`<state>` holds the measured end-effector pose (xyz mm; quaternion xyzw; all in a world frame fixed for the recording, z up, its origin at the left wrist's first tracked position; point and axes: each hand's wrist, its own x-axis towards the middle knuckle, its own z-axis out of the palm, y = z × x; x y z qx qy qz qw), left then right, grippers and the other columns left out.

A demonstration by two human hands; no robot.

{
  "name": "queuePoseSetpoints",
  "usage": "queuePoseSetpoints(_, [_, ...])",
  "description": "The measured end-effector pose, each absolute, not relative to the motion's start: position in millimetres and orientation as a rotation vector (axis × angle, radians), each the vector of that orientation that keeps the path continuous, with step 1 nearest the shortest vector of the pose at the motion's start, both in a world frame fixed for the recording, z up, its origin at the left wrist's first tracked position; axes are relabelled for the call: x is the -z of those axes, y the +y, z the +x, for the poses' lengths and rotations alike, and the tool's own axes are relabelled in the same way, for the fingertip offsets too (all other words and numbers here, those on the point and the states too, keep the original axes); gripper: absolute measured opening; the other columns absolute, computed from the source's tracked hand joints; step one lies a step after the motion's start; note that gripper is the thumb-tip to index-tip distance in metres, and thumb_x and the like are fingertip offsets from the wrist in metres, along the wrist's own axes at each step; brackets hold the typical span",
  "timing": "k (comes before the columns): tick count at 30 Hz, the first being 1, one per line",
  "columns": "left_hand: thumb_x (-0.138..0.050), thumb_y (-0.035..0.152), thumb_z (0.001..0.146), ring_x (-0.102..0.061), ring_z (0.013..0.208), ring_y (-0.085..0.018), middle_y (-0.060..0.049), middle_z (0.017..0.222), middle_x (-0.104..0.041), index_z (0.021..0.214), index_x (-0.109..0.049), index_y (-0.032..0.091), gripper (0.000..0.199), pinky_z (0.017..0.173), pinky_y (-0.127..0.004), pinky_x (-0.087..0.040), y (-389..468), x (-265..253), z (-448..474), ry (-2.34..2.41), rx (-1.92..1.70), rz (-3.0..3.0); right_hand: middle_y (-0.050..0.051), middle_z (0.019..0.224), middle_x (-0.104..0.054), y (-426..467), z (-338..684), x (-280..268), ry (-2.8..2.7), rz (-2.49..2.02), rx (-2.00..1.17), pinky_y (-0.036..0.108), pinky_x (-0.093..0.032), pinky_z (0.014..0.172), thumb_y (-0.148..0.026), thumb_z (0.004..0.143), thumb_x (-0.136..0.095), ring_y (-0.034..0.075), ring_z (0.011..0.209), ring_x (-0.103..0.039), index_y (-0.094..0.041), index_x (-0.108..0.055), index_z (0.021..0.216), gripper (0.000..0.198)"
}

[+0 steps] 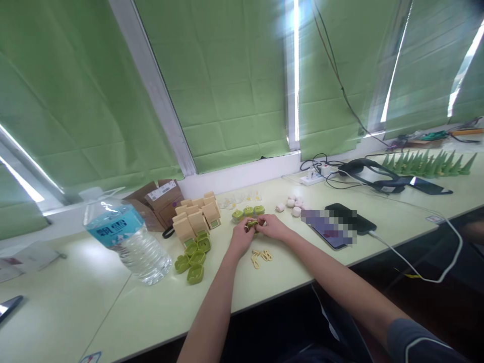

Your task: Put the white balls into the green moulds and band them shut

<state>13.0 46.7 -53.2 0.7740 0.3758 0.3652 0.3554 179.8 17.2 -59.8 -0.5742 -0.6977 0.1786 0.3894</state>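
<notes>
Table: pale, bearing all items below. Left hand and right hand: both partly closed, fingertips pinched together on one small green piece. The piece sits between the hands, raised or resting: cannot tell. Three green-topped containers stand just beyond the hands. Pale yellow loops lie nearer the person, apart from both hands.

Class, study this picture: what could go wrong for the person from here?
The small green piece pinched between the left hand and right hand might slip from their grip. The yellow loops lie loose nearby, so a careless brush could scatter them. The white cable droops off the table; a snag might drag the black phone with it.
</notes>
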Motion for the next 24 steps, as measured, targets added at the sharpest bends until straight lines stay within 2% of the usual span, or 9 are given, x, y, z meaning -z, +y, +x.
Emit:
queuePoseSetpoints(7, [-0.054, 0.027, 0.082, -0.052, 0.059, -0.009, -0.003, 0.086, -0.066, 0.100, -0.064, 0.019, 0.022, 0.057, -0.022, -0.042, 49.1, 55.8, 13.5, 0.978, -0.949, 1.961, 0.001, 0.077, -0.066, 16.1, 179.2, 58.3, -1.777, -1.468, -0.458, 0.023, -0.035, 0.064, -0.029, 0.080, -0.059, 0.013, 0.071, -0.055, -0.016, -0.059, 0.071, 0.015])
queuePoseSetpoints(24, [-0.054, 0.024, 0.081, -0.051, 0.057, -0.009, -0.002, 0.081, -0.065, 0.102, -0.064, 0.019, 0.024, 0.056, -0.022, -0.042, 48.1, 55.2, 14.5, 0.975, -0.948, 1.942, 0.001, 0.079, -0.067, 15.7, 179.4, 57.4, -1.774, -1.459, -0.467, 0.023, -0.036, 0.065, -0.031, 0.082, -0.058, 0.014, 0.072, -0.057, -0.017, -0.061, 0.076, 0.015])
